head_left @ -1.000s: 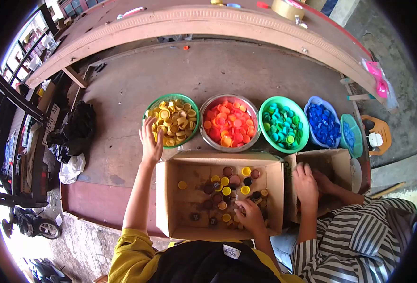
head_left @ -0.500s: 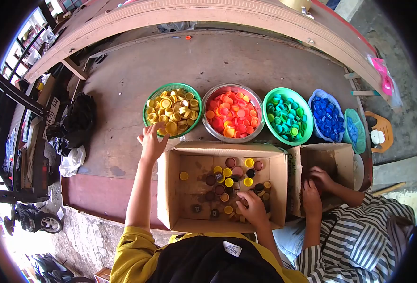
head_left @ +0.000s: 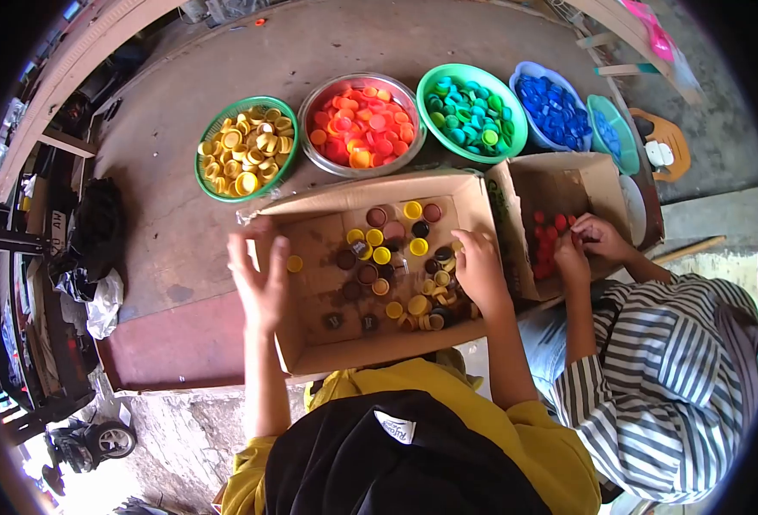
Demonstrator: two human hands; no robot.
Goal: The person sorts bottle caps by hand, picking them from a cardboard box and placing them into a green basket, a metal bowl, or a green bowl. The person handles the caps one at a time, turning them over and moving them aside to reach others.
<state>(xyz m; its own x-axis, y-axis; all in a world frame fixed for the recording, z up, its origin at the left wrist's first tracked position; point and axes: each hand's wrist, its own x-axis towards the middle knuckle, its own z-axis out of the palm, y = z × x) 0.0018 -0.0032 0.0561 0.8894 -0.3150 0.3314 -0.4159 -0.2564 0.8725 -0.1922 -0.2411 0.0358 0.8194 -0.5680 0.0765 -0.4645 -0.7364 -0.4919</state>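
Round yellow, maroon and black plastic caps (head_left: 418, 246) lie scattered, some heaped, inside the brown rectangular cardboard box (head_left: 379, 345). The left hand (head_left: 261, 287) has its grip spread, released; whether the right hand (head_left: 482, 273) grasps anything, I cannot tell.

The brown table (head_left: 169, 232) bore five containers (head_left: 362, 172) in a row, two cardboard boxes (head_left: 379, 347) and, farther back, seemingly an orange cap (head_left: 260, 22).
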